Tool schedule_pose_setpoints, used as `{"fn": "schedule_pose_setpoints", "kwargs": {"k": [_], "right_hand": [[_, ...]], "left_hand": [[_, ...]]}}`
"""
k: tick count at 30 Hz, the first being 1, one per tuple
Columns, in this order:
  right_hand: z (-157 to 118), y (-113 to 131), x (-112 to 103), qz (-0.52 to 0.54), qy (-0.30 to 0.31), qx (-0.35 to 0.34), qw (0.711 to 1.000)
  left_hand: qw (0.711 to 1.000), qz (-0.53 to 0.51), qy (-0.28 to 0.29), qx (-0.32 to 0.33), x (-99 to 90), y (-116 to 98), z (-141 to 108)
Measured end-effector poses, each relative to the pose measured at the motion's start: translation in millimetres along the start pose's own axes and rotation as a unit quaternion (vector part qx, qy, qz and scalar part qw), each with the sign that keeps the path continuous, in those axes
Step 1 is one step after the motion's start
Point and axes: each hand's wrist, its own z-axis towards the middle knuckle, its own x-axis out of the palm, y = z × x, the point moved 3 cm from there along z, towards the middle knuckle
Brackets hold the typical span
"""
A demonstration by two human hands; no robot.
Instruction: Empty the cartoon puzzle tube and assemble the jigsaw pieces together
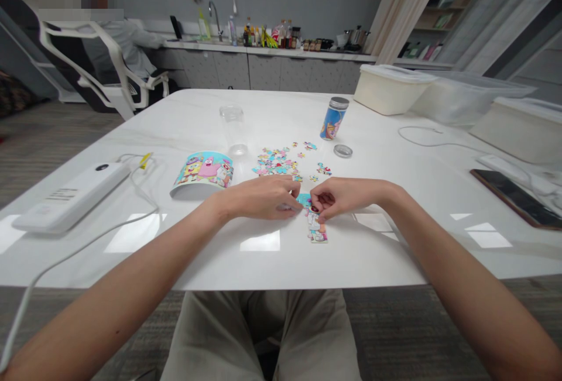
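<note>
A narrow strip of joined jigsaw puzzle pieces (317,233) lies flat near the table's front edge, with cartoon figures and a light-blue top. My left hand (273,196) has its fingers bent together at the strip's upper left, on a light-blue puzzle piece (302,199). Curled fingers of my right hand (340,196) grip the strip's upper right side and cover part of it. Just beyond both hands is a loose heap of puzzle pieces (276,161). A curved picture card (204,170) with the cartoon printed on it stands to the left.
A clear jar (232,129) stands behind the heap. To its right are a blue cartoon canister (334,119) and a round lid (343,151). A white power strip (72,196) with a cable lies left; a phone (518,196) and storage boxes (393,88) are right. A person (127,47) sits behind.
</note>
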Motion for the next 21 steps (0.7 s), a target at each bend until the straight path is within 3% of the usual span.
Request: {"fn": "schedule_pose_setpoints", "kwargs": {"k": [21], "right_hand": [[0.3, -3.8, 2.5, 0.008, 0.007, 0.013, 1.0]], "left_hand": [[1.0, -0.003, 0.021, -0.015, 1.7, -6.8, 3.5]]}}
